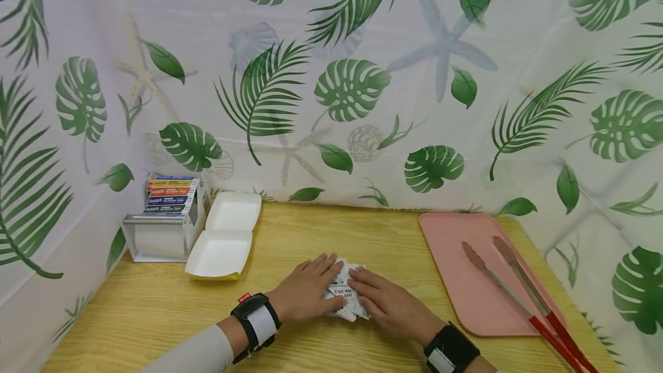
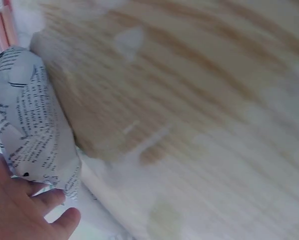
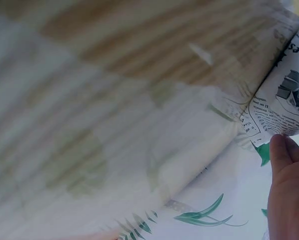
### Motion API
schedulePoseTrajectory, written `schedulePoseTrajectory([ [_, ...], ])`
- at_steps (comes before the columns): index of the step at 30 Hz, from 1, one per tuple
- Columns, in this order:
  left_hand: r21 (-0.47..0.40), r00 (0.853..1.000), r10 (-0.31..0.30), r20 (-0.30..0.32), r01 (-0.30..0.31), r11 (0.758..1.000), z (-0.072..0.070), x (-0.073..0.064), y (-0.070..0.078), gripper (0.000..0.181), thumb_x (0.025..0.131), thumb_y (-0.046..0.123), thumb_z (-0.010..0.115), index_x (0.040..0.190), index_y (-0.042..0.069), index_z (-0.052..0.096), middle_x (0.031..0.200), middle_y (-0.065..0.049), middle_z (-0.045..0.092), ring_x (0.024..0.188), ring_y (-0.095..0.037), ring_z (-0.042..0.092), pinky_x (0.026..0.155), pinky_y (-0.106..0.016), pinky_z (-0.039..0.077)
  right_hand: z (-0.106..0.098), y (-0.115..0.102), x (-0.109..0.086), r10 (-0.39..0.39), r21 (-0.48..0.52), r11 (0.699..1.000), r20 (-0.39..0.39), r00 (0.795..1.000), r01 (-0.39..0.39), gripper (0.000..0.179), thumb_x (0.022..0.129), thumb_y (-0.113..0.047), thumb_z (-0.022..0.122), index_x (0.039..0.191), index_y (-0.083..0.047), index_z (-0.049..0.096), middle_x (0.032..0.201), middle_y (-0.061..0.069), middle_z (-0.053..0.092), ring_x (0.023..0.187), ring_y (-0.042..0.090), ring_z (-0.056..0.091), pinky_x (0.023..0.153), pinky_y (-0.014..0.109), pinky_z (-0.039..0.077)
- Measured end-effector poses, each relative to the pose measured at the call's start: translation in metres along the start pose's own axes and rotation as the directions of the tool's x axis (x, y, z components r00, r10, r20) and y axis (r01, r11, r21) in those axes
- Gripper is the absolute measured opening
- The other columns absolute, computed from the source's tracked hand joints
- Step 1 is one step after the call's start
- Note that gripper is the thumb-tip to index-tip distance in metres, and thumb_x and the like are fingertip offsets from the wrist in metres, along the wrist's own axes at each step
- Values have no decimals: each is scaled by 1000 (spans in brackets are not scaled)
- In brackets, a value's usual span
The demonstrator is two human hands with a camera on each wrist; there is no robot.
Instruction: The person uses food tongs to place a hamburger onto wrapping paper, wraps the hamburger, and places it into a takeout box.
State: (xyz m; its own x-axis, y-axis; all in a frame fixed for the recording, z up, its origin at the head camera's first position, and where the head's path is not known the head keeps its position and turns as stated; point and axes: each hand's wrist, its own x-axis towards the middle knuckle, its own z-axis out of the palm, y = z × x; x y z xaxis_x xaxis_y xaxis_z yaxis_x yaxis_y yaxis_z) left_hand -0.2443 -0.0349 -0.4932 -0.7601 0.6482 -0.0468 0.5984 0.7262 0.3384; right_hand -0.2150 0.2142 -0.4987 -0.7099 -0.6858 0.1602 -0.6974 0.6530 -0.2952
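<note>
A small bundle wrapped in newsprint-patterned paper (image 1: 342, 291) lies on the wooden table between my hands. What is inside the wrap is hidden. My left hand (image 1: 307, 292) rests on its left side, fingers extended over the top and thumb along the near part. From the right, my right hand (image 1: 395, 307) touches the bundle with its fingers laid nearly straight across it. The left wrist view shows the printed paper (image 2: 37, 117) bulging above the left fingertips. In the right wrist view, the right fingertips meet a folded paper corner (image 3: 282, 107).
A box dispenser with a roll and coloured labels (image 1: 166, 206) stands at back left, beside an unfolded white clamshell carton (image 1: 223, 252). A pink tray (image 1: 456, 269) lies at right, with red-handled tongs (image 1: 536, 309) across it. Leaf-printed cloth (image 1: 352, 91) hangs behind the table.
</note>
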Motion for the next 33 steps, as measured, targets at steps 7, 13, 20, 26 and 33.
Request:
schedulePoseTrajectory([
  [7,78,1000,13,28,-16,997,1,1,-1,80,101,65,41,162,16,25,168,-5,22,155,-26,19,121,-52,24,-2,3,0,35,65,997,28,999,-36,43,109,-23,47,148,-4,51,155,8,47,144,31,41,111,52,40],
  [13,130,997,27,73,-36,991,0,3,-3,81,101,67,38,163,17,23,169,-4,19,155,-25,19,120,-51,26,1,5,-2,53,77,996,3,999,-53,45,108,-24,49,148,-4,51,155,10,47,142,30,44,109,50,42],
  [20,123,995,52,80,-61,991,-4,4,-4,82,101,66,39,163,16,23,169,-6,20,155,-26,19,120,-51,25,0,5,-2,24,28,999,12,1000,-25,44,108,-29,51,148,-14,54,156,2,47,145,29,41,111,51,40],
  [26,81,993,93,67,-98,992,-6,1,-10,79,102,63,42,162,16,24,168,-6,20,155,-26,18,122,-51,22,-2,4,0,7,-1,1000,25,1000,-7,46,106,-31,55,149,-14,54,155,1,48,145,28,42,110,50,42],
  [33,149,983,180,-24,-175,973,-4,-2,-17,62,106,52,44,158,18,39,162,0,36,150,-21,31,120,-46,29,0,2,1,74,56,996,37,997,-76,52,97,-14,68,147,-6,53,153,8,49,140,30,47,106,46,46],
])
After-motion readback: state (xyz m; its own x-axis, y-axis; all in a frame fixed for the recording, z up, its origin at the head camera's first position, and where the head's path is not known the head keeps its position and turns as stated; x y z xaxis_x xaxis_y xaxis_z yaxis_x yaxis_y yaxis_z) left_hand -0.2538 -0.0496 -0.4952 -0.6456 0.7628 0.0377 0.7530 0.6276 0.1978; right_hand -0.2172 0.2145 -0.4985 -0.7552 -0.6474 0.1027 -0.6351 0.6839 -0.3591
